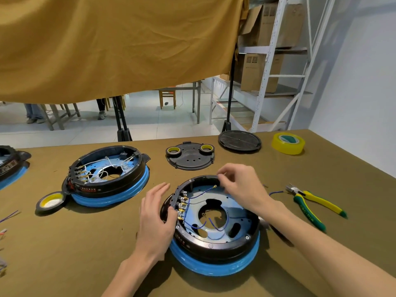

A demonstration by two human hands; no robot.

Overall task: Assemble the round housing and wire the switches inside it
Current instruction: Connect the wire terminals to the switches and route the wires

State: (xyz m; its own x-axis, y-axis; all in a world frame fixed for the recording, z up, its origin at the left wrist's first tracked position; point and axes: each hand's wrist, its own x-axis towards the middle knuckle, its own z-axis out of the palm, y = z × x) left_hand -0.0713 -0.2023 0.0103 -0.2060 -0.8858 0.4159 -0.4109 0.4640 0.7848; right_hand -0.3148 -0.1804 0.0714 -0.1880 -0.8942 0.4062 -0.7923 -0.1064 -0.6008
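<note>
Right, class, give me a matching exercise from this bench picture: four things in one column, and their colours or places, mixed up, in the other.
Things:
1. pliers
2. clear yellow tape roll
3. flat round black lid
4. wires in the near housing

Descriptions:
A. blue
B. far right corner of the table
C. green and yellow handles
D. far edge, left of the clear tape

Pairs: 1-C, 2-B, 3-D, 4-A

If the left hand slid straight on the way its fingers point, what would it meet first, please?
Probably the black plate carrying two tape rolls: the left hand points up and away along the housing rim. Depth is unclear.
</note>
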